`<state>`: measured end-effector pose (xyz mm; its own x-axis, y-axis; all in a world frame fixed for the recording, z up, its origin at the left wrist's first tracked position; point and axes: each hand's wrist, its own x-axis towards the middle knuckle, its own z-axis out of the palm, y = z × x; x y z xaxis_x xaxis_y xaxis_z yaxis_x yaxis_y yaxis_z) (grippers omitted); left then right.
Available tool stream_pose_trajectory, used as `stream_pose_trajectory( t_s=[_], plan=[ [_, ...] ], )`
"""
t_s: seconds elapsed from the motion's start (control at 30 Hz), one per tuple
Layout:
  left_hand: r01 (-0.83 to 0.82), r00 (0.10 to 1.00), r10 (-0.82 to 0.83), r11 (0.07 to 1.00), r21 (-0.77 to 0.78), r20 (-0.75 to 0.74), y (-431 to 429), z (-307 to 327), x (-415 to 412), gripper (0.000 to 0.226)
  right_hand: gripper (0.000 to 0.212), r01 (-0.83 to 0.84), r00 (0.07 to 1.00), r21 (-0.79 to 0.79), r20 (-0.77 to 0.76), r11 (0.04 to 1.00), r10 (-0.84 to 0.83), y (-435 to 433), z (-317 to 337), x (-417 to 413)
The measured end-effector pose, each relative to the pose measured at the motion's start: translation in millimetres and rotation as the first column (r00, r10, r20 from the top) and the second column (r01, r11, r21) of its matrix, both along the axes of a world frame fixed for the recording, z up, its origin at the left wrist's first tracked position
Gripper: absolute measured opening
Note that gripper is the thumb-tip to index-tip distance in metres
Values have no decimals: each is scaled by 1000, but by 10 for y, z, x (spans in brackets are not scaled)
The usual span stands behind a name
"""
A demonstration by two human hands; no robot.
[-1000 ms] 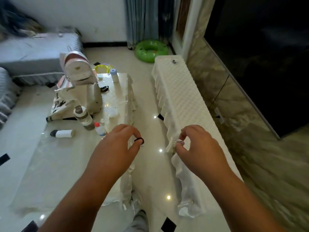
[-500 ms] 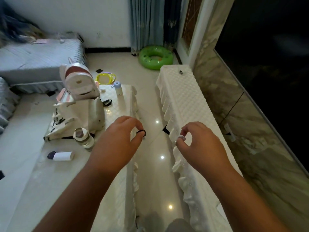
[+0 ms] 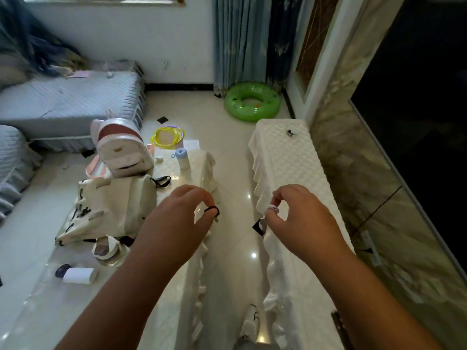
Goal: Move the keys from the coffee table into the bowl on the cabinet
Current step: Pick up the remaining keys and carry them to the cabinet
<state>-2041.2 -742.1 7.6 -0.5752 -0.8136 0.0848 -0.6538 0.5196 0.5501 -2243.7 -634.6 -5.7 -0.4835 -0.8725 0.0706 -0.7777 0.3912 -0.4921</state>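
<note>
The coffee table (image 3: 32,309), under a white cloth and clear plastic, is at the left. The long cabinet (image 3: 285,170), with a white quilted cover, runs along the right wall. My left hand (image 3: 177,223) hovers over the table's right edge, thumb and forefinger pinched, a black ring (image 3: 211,210) at the thumb tip. My right hand (image 3: 300,221) hovers over the cabinet's near edge, also pinched, with a white ring (image 3: 273,209) at the thumb. I cannot make out any keys on the table. No bowl is in view.
On the table stand a white backpack (image 3: 121,147), a cream tote bag (image 3: 108,208), a tape roll (image 3: 106,250), a white tube (image 3: 75,275) and a small blue-capped bottle (image 3: 182,160). A small dark object (image 3: 290,133) lies at the cabinet's far end. A green swim ring (image 3: 251,101) lies on the floor.
The view has tilted up and moved forward along the aisle between table and cabinet. Both hands keep the same pinched pose in front of me.
</note>
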Motion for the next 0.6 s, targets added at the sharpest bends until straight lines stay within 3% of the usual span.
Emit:
stream_pose_trajectory(
  t_s=[0.3, 0.6],
  plan=[
    [-88, 994, 86, 996, -31, -70, -644, -11, -641, 7, 9, -28, 999, 1, 42, 1000, 28, -897, 229, -852],
    [-44, 996, 41, 998, -37, -83, -1297, -46, -1221, 8, 4, -3, 999, -34, 46, 999, 5, -1404, 137, -1362]
  ],
)
